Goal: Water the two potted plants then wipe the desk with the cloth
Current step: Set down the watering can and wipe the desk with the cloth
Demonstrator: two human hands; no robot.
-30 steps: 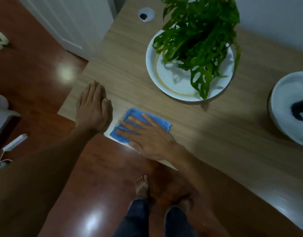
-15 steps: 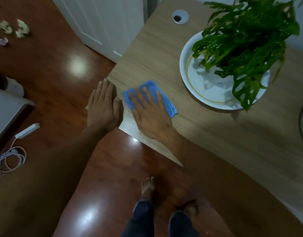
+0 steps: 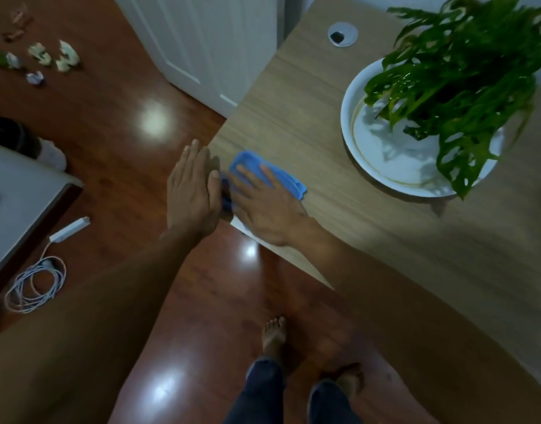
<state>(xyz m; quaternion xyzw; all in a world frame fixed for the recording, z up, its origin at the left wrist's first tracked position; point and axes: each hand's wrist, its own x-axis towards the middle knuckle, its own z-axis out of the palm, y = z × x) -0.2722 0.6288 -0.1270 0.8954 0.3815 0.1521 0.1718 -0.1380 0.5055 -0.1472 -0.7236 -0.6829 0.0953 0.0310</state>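
A blue cloth [image 3: 283, 175] lies at the near left corner of the wooden desk [image 3: 296, 117]. My right hand [image 3: 264, 206] presses flat on the cloth, fingers spread. My left hand [image 3: 191, 191] is held flat and open just off the desk's left edge, its thumb beside the cloth's overhanging end. A leafy green potted plant [image 3: 459, 78] stands in a wide white dish [image 3: 382, 154] at the desk's far right. The second plant is out of view.
A round cable grommet [image 3: 342, 33] sits in the desk behind the dish. White doors [image 3: 202, 41] stand left of the desk. On the red wood floor lie a coiled white cable [image 3: 33, 286], small scraps [image 3: 49, 55] and my bare feet [image 3: 274, 335].
My right hand has slid the cloth left along the desk to its corner, against my left hand at the edge. The view has shifted left; the second white dish has left the frame.
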